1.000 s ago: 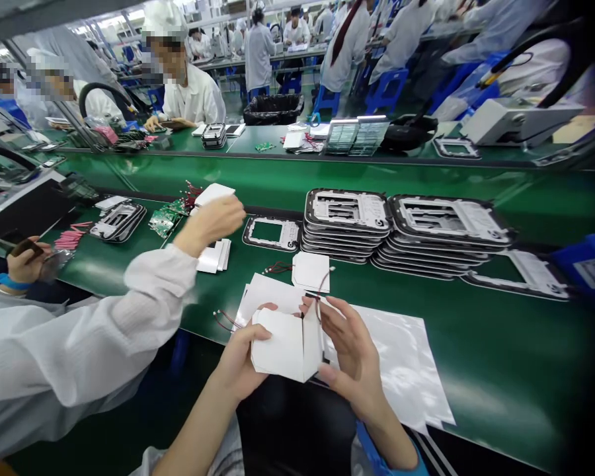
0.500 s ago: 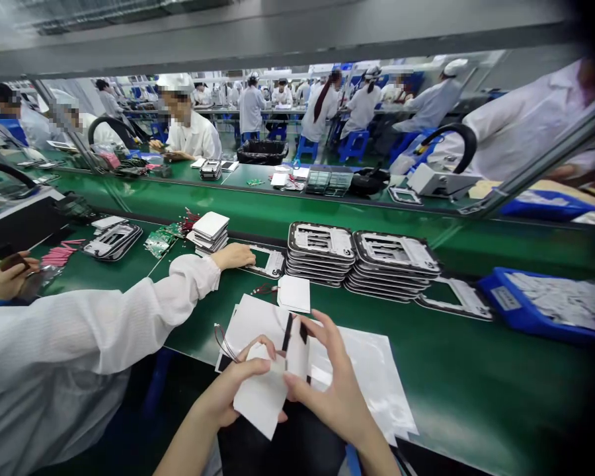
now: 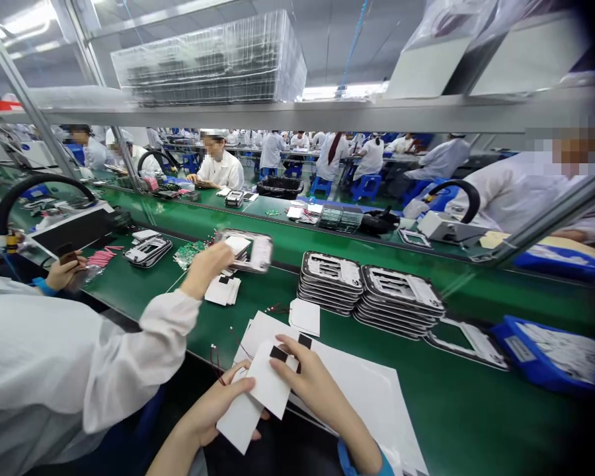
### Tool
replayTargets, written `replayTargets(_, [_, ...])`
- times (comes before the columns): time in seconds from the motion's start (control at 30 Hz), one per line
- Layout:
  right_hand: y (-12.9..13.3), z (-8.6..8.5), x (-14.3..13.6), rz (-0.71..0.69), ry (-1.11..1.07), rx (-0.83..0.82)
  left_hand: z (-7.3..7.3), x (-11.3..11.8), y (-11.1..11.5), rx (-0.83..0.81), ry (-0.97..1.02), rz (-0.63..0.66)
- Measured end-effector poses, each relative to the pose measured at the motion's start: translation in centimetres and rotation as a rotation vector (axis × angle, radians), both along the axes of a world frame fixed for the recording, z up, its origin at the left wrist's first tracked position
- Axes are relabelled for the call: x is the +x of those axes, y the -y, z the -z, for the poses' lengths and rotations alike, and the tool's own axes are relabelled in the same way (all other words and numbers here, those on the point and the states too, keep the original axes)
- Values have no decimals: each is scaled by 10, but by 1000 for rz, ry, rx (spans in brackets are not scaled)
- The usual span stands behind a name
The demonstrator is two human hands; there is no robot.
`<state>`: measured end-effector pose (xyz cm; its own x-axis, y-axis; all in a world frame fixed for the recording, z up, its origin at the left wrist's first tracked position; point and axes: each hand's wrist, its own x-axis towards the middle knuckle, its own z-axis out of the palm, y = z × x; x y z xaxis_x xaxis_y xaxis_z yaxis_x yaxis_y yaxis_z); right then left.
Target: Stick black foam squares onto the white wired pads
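Two white rectangular panels overlap low in the view. My left hand [image 3: 218, 406] grips the lower panel [image 3: 238, 423] and has its thumb on the edge of the upper one. The upper white panel [image 3: 272, 387] bears a black patch [image 3: 278, 354] at its top, where the fingers of my right hand [image 3: 302, 370] are closed on it. Thin dark red wires [image 3: 215, 360] stick out beside my left hand. Beneath lie large white sheets [image 3: 361, 370], with another black patch near my right fingertips. A small white panel stack [image 3: 305, 317] sits just beyond.
Two stacks of frames [image 3: 330, 281] [image 3: 399, 301] stand behind the sheets. A single frame [image 3: 469, 342] and a blue bin [image 3: 550, 354] are at right. At left, a co-worker's hand [image 3: 208, 268] holds a frame [image 3: 258, 251] above white panels [image 3: 223, 291].
The view has tilted up. My right hand has turned palm down over the black patch, and the panels now overlap. The co-worker has lifted a frame and moved it left.
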<state>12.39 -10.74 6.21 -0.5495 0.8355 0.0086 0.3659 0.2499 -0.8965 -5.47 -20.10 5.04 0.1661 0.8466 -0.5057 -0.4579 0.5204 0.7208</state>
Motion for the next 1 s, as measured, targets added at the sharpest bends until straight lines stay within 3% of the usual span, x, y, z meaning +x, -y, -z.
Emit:
replayTargets(0.13, [-22,4,-9,-35,-59,-85,6,-4,4,-20,16,-27])
replayTargets(0.27, [-58,3,-36,-49,-53,-130,4,-14,2,-50,41,-163])
replayTargets(0.47, [-118,-1,-116,-68,32,-69,-2,-41,11,-126,36,-385])
replayTargets(0.6, [-143,2,-172,-68,123,16,-1,-56,22,-190,13,-477])
replayTargets(0.8, [-158,10,-204,-51,283,172,-3,-80,16,-64,68,-514])
replayTargets(1.0, [-148,13,-203,22,412,343,1,-105,-32,63,244,-487])
